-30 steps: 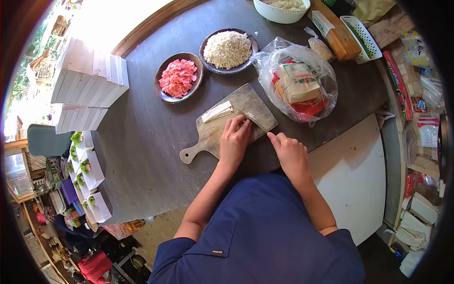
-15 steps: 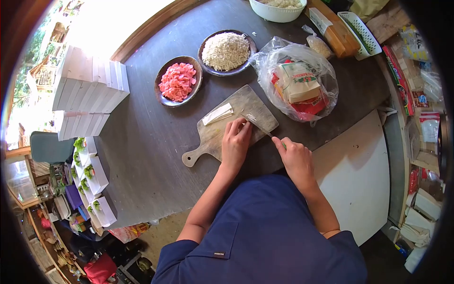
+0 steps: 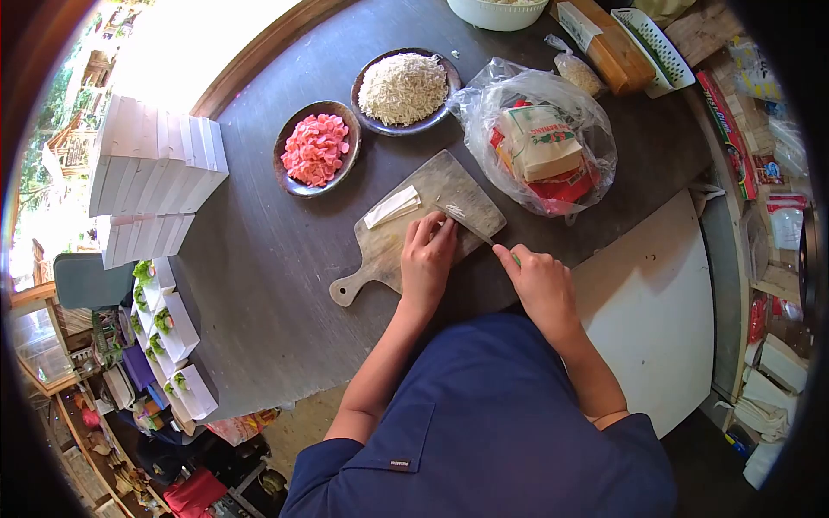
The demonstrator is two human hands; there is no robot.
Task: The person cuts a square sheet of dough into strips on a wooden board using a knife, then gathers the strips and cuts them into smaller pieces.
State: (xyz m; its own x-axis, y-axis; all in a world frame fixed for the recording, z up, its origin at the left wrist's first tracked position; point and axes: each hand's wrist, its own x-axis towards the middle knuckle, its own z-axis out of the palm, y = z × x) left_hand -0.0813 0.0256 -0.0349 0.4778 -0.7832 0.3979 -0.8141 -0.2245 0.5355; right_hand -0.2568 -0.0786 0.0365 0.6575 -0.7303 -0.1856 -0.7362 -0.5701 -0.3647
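A wooden cutting board (image 3: 377, 248) with a handle lies on the dark table. My right hand (image 3: 541, 283) grips a knife (image 3: 471, 228) with a green handle, its blade low over the board. Beside the blade, my left hand (image 3: 427, 259) rests on the board with its fingers curled together; what is under the fingertips is hidden. Pale flat strips (image 3: 393, 207) lie left of that hand. Small white cut slivers (image 3: 454, 210) sit just beyond the blade.
Behind the board stand a dish of pink slices (image 3: 316, 148) and a dish of white shreds (image 3: 404, 88). A plastic bag (image 3: 535, 147) with packets lies at the right. White boxes (image 3: 155, 164) are stacked at the left, near open boxes with greens (image 3: 177, 328).
The view has shifted slightly, so the table things appear a little further left. Both hands keep nearly the same place on the board, the knife still in my right hand.
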